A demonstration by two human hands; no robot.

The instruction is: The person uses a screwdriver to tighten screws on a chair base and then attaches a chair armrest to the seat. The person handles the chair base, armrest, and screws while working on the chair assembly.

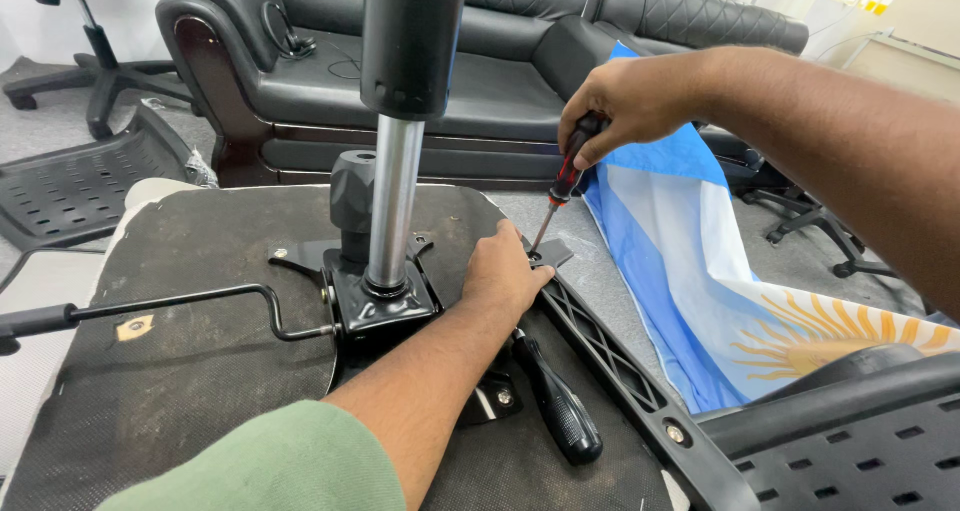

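Note:
An upturned office chair seat (180,371) lies before me, its black underside up. A chrome gas cylinder (393,201) rises from the black metal mechanism plate (385,306). My right hand (630,96) grips a red-and-black screwdriver (565,176), its tip set down at the end of a black plastic armrest bracket (600,346). My left hand (505,276) lies flat on the seat, fingers pressing the bracket end beside the tip. A second black-handled tool (555,406) lies on the seat by my left forearm.
A black lever rod (170,306) sticks out left from the mechanism. A blue-and-white flag with a yellow sun (700,261) lies on the floor at right. A black leather sofa (480,71) stands behind; perforated chair parts at far left (80,186) and bottom right (860,441).

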